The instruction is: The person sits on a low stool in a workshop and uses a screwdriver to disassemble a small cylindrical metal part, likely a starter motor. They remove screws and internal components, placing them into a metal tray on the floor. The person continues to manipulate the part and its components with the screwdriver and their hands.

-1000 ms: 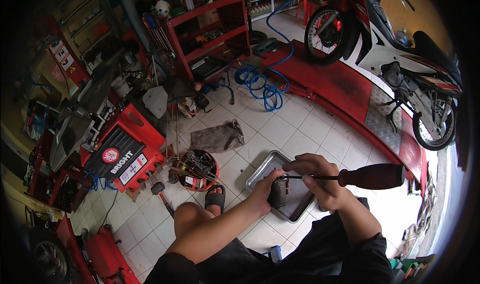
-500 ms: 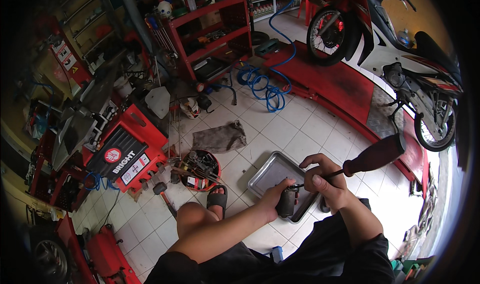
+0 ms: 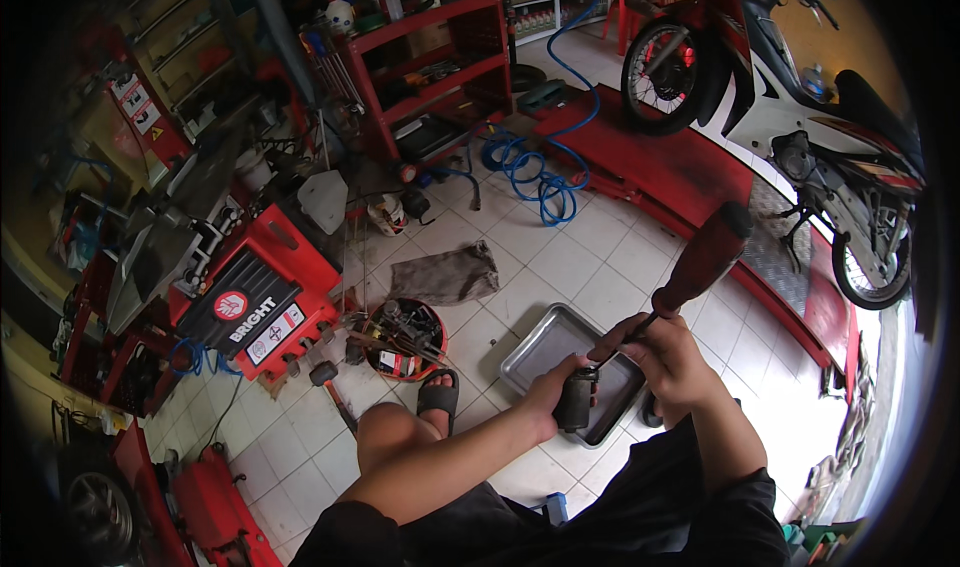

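My left hand (image 3: 545, 399) is wrapped round a dark cylindrical metal part (image 3: 574, 405), small enough for one palm, held upright over the tray. In my right hand (image 3: 678, 365) is a screwdriver with a thick dark red handle (image 3: 704, 259). My fingers grip it by the shaft, and the handle slants up and to the right. The shaft's lower end is at the top of the metal part; my fingers hide its tip, so I cannot tell what exactly it touches. Below both hands a shallow grey metal tray (image 3: 521, 359) lies on the tiles.
A bucket of tools and parts (image 3: 440, 359) stands by my sandalled foot (image 3: 436, 397). Beyond lies a dirty cloth (image 3: 445, 275). A red machine (image 3: 285, 297) is at left, a red tool cart (image 3: 437, 21) behind. A motorbike (image 3: 770, 117) stands on a red lift (image 3: 660, 157).
The screwdriver's handle has swung up and to the left, so it stands steeper. My right hand has turned with it, its fingers closing nearer the shaft. The left hand keeps the metal part in place.
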A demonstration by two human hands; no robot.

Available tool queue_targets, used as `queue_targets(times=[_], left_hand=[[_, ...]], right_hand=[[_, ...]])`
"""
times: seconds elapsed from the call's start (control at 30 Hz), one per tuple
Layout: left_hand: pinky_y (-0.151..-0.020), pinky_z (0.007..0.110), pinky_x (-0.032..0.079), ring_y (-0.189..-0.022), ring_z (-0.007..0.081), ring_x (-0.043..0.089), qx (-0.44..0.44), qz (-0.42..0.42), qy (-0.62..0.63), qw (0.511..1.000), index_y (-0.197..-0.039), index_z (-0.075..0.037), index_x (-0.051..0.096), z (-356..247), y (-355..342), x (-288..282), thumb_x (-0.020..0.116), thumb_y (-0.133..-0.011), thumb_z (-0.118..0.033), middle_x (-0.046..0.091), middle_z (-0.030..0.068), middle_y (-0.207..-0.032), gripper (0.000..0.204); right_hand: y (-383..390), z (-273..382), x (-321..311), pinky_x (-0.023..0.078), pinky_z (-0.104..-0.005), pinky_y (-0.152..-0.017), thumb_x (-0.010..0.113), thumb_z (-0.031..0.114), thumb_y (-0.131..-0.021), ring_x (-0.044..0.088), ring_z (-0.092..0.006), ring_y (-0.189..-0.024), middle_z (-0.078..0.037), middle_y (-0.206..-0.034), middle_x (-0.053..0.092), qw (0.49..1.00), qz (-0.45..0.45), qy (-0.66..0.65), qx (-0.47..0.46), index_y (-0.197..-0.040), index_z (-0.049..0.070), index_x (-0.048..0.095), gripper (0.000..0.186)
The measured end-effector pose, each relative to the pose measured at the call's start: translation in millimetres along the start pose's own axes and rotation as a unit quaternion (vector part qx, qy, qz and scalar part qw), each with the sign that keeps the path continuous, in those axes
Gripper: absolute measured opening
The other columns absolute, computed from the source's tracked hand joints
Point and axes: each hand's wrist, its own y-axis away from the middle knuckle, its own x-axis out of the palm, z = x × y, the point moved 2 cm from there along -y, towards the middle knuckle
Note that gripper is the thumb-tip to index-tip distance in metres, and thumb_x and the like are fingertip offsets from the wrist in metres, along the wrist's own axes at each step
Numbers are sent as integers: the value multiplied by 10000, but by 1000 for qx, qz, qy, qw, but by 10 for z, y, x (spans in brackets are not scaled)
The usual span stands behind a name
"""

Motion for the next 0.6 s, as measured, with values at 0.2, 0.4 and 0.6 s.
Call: queue_targets(times=[0.2, 0.4, 0.6], left_hand=[[-650, 345, 565, -731, 222, 680, 5, -5, 11, 1000, -1004, -101, 621, -43, 15, -10, 735, -843, -390, 682, 81, -852, 349], [-659, 339, 565, -719, 220, 677, 8, -33, 15, 999, -1001, -103, 629, -77, 30, 47, 766, -821, -365, 680, 77, -839, 346], [-646, 333, 551, -689, 217, 666, 48, -39, 3, 998, -1002, -98, 635, -138, 80, 71, 746, -847, -334, 675, 78, -809, 303]], right_hand=[[42, -13, -35, 516, -389, -837, 614, -102, -820, 671, -319, -948, -119, -941, 716, 997, -9, 16, 73, -957, 9, 702, 197], [107, -173, 35, 547, -375, -809, 587, -168, -778, 700, -297, -901, -121, -927, 719, 994, -60, -51, 72, -916, -13, 678, 227], [140, -250, 153, 577, -354, -741, 591, -188, -775, 734, -282, -829, -118, -873, 728, 984, -153, -76, 44, -891, -19, 675, 221]])
